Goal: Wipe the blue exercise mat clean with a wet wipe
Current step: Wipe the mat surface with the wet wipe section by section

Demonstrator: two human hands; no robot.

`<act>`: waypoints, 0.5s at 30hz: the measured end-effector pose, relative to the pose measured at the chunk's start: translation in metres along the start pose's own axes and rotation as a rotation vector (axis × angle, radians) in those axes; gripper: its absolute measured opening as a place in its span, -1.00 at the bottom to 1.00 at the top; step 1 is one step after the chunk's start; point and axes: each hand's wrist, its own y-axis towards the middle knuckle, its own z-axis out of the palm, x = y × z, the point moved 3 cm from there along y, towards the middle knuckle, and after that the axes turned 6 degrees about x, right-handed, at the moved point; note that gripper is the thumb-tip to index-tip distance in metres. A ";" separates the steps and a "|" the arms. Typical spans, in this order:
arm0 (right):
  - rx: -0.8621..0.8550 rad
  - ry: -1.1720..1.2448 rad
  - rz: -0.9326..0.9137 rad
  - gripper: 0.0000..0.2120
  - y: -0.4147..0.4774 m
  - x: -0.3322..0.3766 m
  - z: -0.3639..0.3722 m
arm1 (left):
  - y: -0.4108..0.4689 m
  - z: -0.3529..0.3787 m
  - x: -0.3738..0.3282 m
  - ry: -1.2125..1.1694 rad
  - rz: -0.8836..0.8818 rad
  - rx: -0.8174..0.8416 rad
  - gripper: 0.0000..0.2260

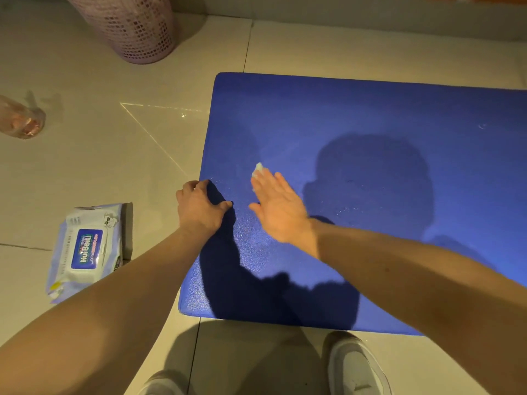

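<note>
Head cam, looking down: the mat lay flat on the tiled floor, just ahead of my shoes. My left hand had its fingers curled over the mat's left edge, gripping it, I guess so it wouldn't slide. My right hand was flat with the fingers straight, pressing the wipe onto the mat near that same end. Only a white bit of it stuck out past my fingertips.

So I'd call it mid-wipe on the left end, with little specks showing further right. Next move, I reckon, called for long even strokes to the right. The wipe pack sat on the floor near the mat's left side, and a pink basket stood further back.
</note>
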 end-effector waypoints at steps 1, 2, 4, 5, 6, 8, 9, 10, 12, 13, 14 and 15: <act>0.023 -0.020 0.059 -0.37 0.001 -0.023 -0.001 | -0.002 0.001 0.000 0.006 0.003 0.011 -0.28; 0.021 -0.001 0.137 -0.38 0.001 -0.048 -0.002 | -0.004 0.001 -0.001 0.011 0.004 0.025 -0.25; 0.080 0.118 0.278 -0.35 -0.003 -0.091 -0.004 | -0.007 0.003 -0.002 0.024 -0.001 0.037 -0.20; 0.134 0.165 0.320 -0.34 -0.004 -0.102 -0.003 | -0.008 0.005 -0.003 0.033 -0.007 0.040 -0.19; 0.133 0.193 0.337 -0.34 -0.005 -0.103 -0.003 | -0.008 0.006 -0.004 0.045 -0.012 0.038 -0.18; 0.080 0.279 0.371 -0.34 -0.006 -0.085 -0.001 | -0.008 0.008 -0.005 0.067 -0.024 0.031 -0.18; 0.042 0.206 0.355 -0.33 -0.008 -0.066 0.003 | -0.008 0.009 -0.005 0.072 -0.029 0.027 -0.18; 0.018 0.129 0.296 -0.32 -0.012 -0.043 0.005 | -0.008 0.010 -0.006 0.076 -0.031 0.025 -0.18; 0.011 0.179 0.165 -0.33 -0.025 -0.001 0.010 | -0.008 0.011 -0.007 0.088 -0.035 0.026 -0.19; 0.027 0.181 0.078 -0.33 -0.032 0.016 0.010 | -0.007 0.012 -0.007 0.094 -0.040 0.028 -0.19; 0.035 0.151 0.005 -0.34 -0.039 0.026 0.010 | -0.007 0.012 -0.007 0.099 -0.045 0.029 -0.18; 0.046 0.118 -0.051 -0.34 -0.044 0.028 0.012 | -0.007 0.012 -0.007 0.104 -0.047 0.030 -0.18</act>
